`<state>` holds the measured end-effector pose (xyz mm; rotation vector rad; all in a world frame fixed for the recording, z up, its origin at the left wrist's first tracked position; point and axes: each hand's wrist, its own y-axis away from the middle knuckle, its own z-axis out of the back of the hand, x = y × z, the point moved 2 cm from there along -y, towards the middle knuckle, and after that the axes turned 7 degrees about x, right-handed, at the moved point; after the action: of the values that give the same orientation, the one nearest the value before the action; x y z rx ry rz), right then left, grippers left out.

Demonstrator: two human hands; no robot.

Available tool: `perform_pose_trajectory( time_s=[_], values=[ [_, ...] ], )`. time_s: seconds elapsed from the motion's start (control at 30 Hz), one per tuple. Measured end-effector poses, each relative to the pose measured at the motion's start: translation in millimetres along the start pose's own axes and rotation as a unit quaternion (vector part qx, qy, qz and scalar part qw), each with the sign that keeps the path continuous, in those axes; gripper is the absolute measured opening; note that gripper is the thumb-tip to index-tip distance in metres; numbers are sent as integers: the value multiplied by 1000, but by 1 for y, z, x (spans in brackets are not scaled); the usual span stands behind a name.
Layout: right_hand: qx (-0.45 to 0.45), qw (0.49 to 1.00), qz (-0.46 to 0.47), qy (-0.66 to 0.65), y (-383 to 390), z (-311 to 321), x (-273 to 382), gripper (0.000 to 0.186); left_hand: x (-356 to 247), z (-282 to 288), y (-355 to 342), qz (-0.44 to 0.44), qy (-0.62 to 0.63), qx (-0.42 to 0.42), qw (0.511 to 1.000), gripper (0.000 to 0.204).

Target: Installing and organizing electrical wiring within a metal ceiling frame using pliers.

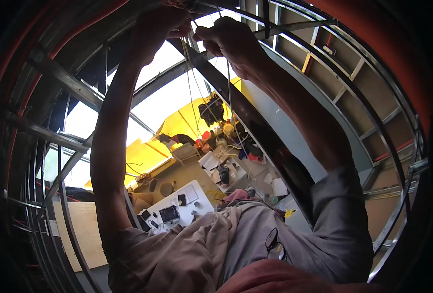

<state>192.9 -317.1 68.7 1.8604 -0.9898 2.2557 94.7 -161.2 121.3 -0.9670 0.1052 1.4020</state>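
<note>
Both my arms are raised to the top of the view, among the metal framing. My left hand [160, 34] is closed at the upper centre, by a tangle of wire [180, 5]; what its fingers hold is partly hidden. My right hand [224, 39] is closed just right of it, with its fingers bent round thin pale wires [192, 93] that hang down between the hands. Behind them a dark metal beam [216, 83] runs diagonally toward the lower right.
Metal studs [65, 80] and grid framing [353, 73] surround me. Far below are a white table [202, 200] with dark devices [169, 213], a cluttered surface [209, 161], yellow sheeting [143, 156] and a plywood board [80, 229]. Glasses [275, 246] hang on my shirt.
</note>
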Motion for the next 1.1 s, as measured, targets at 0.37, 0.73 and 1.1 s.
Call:
perform_pose_trajectory(
  time_s=[0.37, 0.73, 1.1],
  values=[
    [26, 995, -46, -81, -2, -2, -4, 19, 5, -1, 9, -81, 53, 97, 991, 12],
    [63, 992, -61, -94, -5, 5, -4, 13, 15, -7, 2, -38, 195, 22, 980, 10],
    [13, 980, -76, -185, -14, 9, -6, 6, 27, -10, -16, -60, -239, -168, 954, 21]
  ],
)
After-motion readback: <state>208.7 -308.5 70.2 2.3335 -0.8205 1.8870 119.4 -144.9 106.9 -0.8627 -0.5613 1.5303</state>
